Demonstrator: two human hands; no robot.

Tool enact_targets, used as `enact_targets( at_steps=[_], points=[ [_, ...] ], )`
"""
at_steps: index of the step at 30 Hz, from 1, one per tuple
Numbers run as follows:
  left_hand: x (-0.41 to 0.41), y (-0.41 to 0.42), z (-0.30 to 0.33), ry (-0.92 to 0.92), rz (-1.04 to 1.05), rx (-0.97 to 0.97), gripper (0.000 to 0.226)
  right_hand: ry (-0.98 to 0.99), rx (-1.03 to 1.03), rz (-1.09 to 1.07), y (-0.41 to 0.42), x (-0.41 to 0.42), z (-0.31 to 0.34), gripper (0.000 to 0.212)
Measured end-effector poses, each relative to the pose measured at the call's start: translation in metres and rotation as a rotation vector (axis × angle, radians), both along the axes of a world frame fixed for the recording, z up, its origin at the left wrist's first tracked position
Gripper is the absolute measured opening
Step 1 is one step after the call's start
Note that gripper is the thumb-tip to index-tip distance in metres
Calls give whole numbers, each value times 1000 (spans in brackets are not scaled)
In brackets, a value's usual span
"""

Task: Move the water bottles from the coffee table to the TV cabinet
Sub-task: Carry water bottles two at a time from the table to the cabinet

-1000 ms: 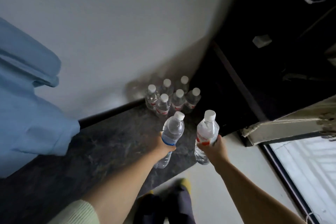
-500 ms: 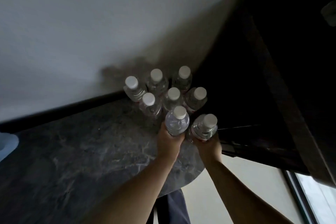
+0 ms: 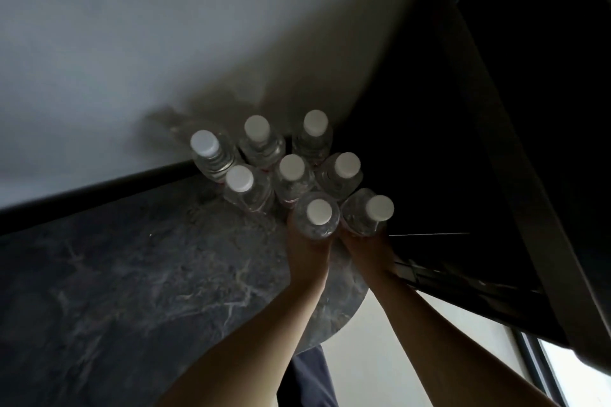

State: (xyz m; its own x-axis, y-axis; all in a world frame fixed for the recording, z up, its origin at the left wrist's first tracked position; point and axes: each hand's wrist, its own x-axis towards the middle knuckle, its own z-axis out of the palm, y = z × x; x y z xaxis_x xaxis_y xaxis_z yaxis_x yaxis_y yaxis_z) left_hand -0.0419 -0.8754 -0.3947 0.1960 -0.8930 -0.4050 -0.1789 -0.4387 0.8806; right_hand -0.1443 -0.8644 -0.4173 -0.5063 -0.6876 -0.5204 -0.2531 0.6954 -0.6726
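Several clear water bottles with white caps (image 3: pixel 291 172) stand clustered on the dark marbled cabinet top (image 3: pixel 132 274), against the wall. My left hand (image 3: pixel 305 251) grips a bottle (image 3: pixel 318 216) upright at the near edge of the cluster. My right hand (image 3: pixel 367 248) grips another bottle (image 3: pixel 370 213) just to its right, tilted slightly outward. Both held bottles sit low beside the others; I cannot tell whether their bases touch the surface.
A pale wall (image 3: pixel 165 43) rises behind the bottles with a dark strip (image 3: pixel 92 188) along its base. A large dark panel (image 3: pixel 463 142) fills the right. The cabinet's rounded corner (image 3: pixel 344 317) ends over light floor (image 3: pixel 390 357).
Both hands carried their bottles forward and down into the cluster. The view moved closer and over the bottles, so I see them from above.
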Motion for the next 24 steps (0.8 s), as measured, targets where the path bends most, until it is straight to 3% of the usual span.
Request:
enact_targets(
  at_steps=[6, 9, 11, 14, 18, 24],
  points=[
    [18, 0, 17, -40, -183, 24, 71, -119, -114, 15, 17, 2, 26, 84],
    [33, 11, 31, -138, -230, 9, 91, -168, -44, 27, 30, 5, 43, 85],
    [45, 16, 41, -154, -293, 25, 94, -167, -41, -14, 35, 11, 58, 97],
    [64, 17, 64, -132, -365, 96, 91, -150, -26, -96, 43, 24, 86, 109],
    [81, 5, 100, -140, -431, 69, 87, -98, 9, -127, 50, 37, 122, 100],
    [101, -25, 171, -380, -655, -163, 58, 135, -78, -6, 39, 49, 201, 77]
  ],
)
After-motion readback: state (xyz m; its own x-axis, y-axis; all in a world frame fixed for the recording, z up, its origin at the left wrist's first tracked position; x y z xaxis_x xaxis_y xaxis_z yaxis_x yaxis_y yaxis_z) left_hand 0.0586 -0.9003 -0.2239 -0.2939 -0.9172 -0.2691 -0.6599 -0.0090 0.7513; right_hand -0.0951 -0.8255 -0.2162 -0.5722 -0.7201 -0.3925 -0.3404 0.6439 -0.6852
